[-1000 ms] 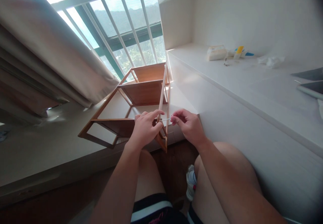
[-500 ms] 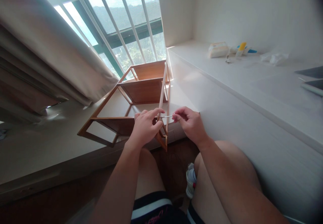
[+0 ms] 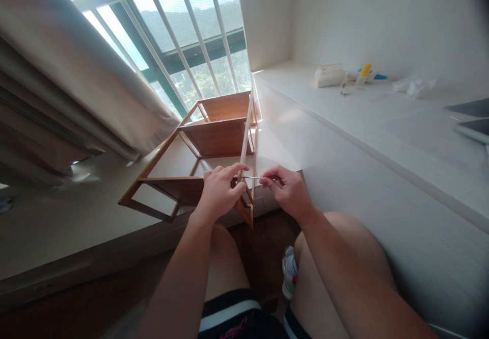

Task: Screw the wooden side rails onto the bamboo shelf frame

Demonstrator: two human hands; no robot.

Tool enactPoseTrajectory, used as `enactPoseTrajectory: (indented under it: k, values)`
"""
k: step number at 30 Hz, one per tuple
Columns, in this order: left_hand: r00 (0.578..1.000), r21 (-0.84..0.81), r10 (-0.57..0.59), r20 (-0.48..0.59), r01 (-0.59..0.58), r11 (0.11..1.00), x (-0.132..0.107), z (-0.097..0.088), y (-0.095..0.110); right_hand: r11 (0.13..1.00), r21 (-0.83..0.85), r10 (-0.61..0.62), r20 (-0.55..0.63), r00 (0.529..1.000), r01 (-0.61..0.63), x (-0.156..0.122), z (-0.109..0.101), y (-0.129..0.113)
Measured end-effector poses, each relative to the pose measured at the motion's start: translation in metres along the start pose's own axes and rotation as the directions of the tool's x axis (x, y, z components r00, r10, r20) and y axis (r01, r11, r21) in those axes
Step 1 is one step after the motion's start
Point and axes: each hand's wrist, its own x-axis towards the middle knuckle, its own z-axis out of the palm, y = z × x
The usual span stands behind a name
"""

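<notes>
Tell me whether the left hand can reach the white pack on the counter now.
Probably not without shifting. The left hand grips the wooden rack, and the white pack lies far back on the counter, beyond the right hand pinching a thin metal rod.

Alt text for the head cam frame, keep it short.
A seated person's left hand grips the side frame of a wooden rack lying on a white ledge, while the right hand pinches a thin metal tool against that frame. A curtain and barred window are behind; a white counter runs on the right.
</notes>
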Motion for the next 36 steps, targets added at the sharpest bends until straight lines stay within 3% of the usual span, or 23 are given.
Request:
enactPoseTrajectory:
  k: [9,16,20,27,36]
  values:
    - [1.0,-0.004,-0.001,-0.003,0.001,1.0,0.0,0.001,0.0,0.994,-0.045,-0.101,-0.002,0.995,0.101,-0.003,0.001,0.001]
    - [1.0,-0.007,-0.001,-0.003,0.001,1.0,0.001,0.0,0.0,0.981,0.164,0.107,-0.01,0.994,-0.103,0.0,0.003,0.005]
    - [1.0,-0.002,-0.001,-0.007,0.001,1.0,0.001,0.001,0.0,0.909,0.337,0.24,0.055,0.969,-0.244,0.002,0.003,0.005]
    - [1.0,0.0,-0.006,-0.012,0.006,1.0,0.0,0.002,0.0,0.788,0.502,0.343,0.124,0.931,-0.357,0.005,0.007,0.003]
    - [1.0,0.002,-0.007,-0.018,0.007,1.0,0.001,0.002,0.0,0.476,0.689,0.506,0.294,0.811,-0.546,0.007,0.012,0.0]
